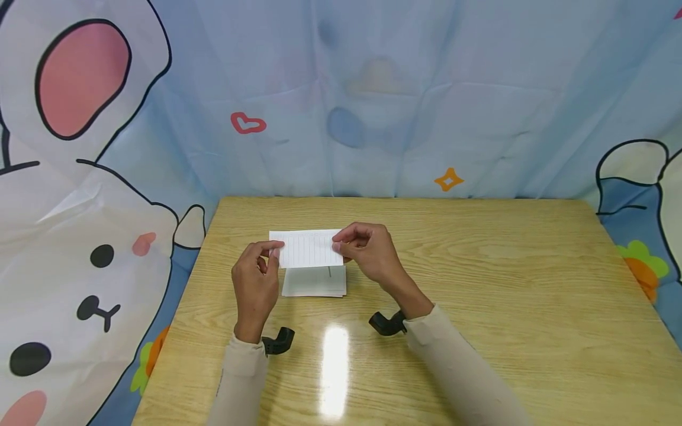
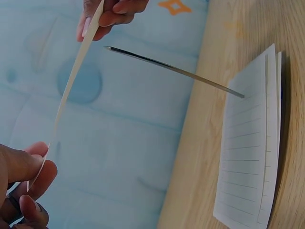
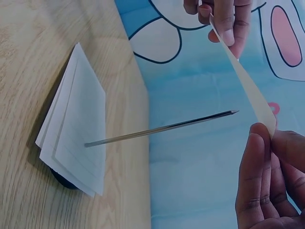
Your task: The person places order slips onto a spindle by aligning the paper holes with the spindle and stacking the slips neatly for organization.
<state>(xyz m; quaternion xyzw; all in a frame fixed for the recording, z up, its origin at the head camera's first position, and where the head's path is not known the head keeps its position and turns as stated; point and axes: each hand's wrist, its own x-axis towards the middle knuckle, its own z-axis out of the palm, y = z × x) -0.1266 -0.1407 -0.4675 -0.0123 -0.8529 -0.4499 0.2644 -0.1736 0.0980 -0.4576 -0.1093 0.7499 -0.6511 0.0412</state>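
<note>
Between the two hands a lined white slip of paper (image 1: 308,249) is stretched flat, held up off the table. My left hand (image 1: 256,287) pinches its left end between thumb and finger; the right hand (image 1: 373,251) pinches the other end the same way. Below it, several lined sheets (image 1: 314,285) lie stacked, pierced by an upright metal paper spike (image 2: 174,69). In the right wrist view the spike's pointed tip (image 3: 233,112) stands bare, apart from the slip. Part of a dark base (image 3: 64,180) shows under the stack.
The wooden table (image 1: 506,284) reaches back to a blue printed cloth (image 1: 399,118) hanging behind it. Black wrist mounts (image 1: 279,341) are worn at both wrists, and a bright reflection lies on the tabletop near the front.
</note>
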